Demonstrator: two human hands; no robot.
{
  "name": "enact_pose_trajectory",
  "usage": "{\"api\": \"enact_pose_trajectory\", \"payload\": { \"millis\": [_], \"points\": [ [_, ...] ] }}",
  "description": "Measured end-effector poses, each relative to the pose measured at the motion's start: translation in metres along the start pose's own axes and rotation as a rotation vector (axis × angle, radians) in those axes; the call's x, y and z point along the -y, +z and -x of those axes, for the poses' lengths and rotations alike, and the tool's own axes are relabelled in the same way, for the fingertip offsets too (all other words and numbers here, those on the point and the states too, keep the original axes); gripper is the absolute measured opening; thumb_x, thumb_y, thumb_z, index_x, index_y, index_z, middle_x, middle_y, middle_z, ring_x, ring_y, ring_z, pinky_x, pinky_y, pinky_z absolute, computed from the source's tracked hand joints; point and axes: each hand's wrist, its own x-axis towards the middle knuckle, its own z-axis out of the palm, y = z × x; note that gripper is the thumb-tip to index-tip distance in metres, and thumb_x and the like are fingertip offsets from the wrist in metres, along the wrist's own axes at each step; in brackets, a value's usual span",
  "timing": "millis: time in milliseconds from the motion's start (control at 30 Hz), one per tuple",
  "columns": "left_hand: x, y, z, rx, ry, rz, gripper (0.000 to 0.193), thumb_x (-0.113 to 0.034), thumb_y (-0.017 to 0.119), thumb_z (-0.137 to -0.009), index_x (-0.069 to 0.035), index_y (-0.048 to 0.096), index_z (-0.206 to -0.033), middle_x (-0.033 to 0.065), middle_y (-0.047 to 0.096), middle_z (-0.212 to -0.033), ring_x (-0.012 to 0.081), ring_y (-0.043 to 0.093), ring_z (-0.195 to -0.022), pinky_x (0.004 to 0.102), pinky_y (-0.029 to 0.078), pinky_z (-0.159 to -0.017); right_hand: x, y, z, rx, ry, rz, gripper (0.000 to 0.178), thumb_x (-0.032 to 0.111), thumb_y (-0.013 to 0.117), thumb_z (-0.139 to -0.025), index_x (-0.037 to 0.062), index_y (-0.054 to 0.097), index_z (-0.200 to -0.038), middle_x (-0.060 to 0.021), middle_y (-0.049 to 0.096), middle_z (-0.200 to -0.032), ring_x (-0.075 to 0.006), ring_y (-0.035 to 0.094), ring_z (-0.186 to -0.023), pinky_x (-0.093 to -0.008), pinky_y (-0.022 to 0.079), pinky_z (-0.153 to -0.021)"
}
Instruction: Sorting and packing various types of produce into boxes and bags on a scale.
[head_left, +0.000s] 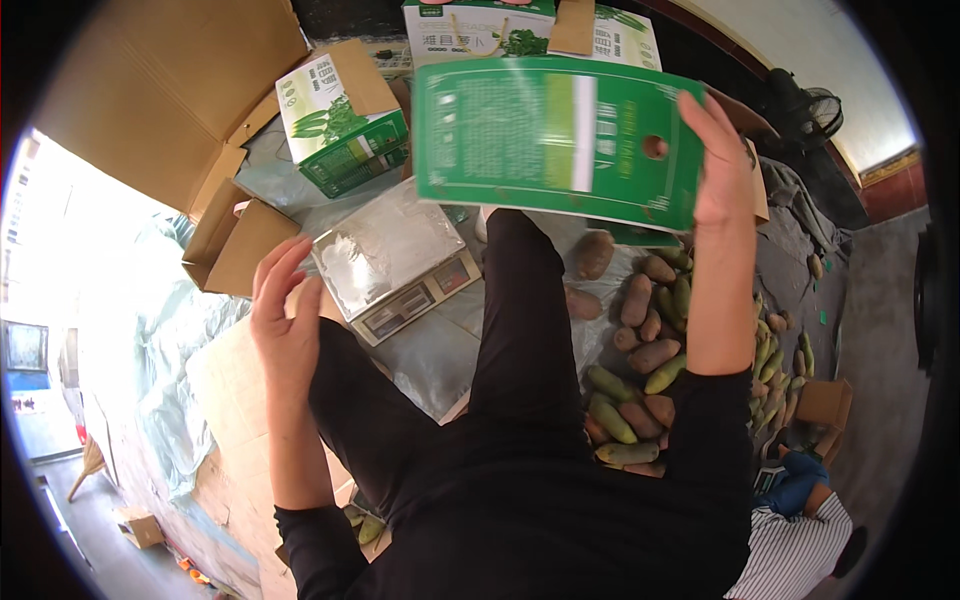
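The fingers of the right hand (725, 165) grasp the right end of a green cardboard carton (500, 130), holding it up in front of the body, above the legs. The fingers of the left hand (287, 310) are curled loosely and released, with nothing seen in them, just beside the scale (390, 245).

The carton looks flat, so I judge that its folding into shape is not yet done. Beyond the scale, a white-and-green box (350, 130) stands made up, and another printed box (430, 35) is at the far edge; whether either is filled cannot be told. Left of the scale is a plain brown box (238, 245).

To the right, green radishes (610, 418) and brown root vegetables (655, 354) lie loose in a mixed heap, many of them unboxed, so much seems left to do. Farther out at the lower right, a person in a striped shirt (795, 550) is partly in view; their work cannot be made out.
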Motion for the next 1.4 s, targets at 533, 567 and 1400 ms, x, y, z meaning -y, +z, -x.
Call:
{"api": "enact_pose_trajectory", "payload": {
  "millis": [533,567,1400],
  "points": [
    [0.077,-0.01,-0.011,0.243,-0.71,0.311,0.067,-0.046,0.051,-0.092,-0.012,0.028,-0.144,0.0158,0.031,-0.144,0.0394,0.029,-0.132,0.0499,0.044,-0.092,-0.23,0.231,0.0,0.528,0.235,0.114,0.026,0.01,0.063,-0.083,-0.0043,0.06,-0.104,-0.0086,0.064,-0.092,-0.0135,0.06,-0.081,-0.0276,0.049,-0.072],
    [0.08,-0.015,-0.013,0.239,-0.715,0.306,0.067,-0.046,0.051,-0.092,-0.012,0.028,-0.144,0.0158,0.031,-0.144,0.0394,0.029,-0.132,0.0499,0.044,-0.092,-0.236,0.24,0.008,0.545,0.31,0.109,0.026,0.009,0.063,-0.083,-0.0026,0.06,-0.106,-0.0076,0.064,-0.092,-0.013,0.059,-0.08,-0.0276,0.049,-0.072],
    [0.101,-0.04,-0.007,0.098,-0.517,-0.107,0.062,-0.026,0.063,-0.087,-0.007,0.037,-0.139,0.0154,0.037,-0.143,0.0297,0.031,-0.134,0.0369,0.026,-0.108,-0.29,0.133,0.001,0.905,-0.308,1.676,0.013,0.013,0.055,-0.078,0.017,0.068,-0.08,-0.0007,0.063,-0.084,-0.0194,0.058,-0.091,-0.0386,0.041,-0.077]
  ]
}}
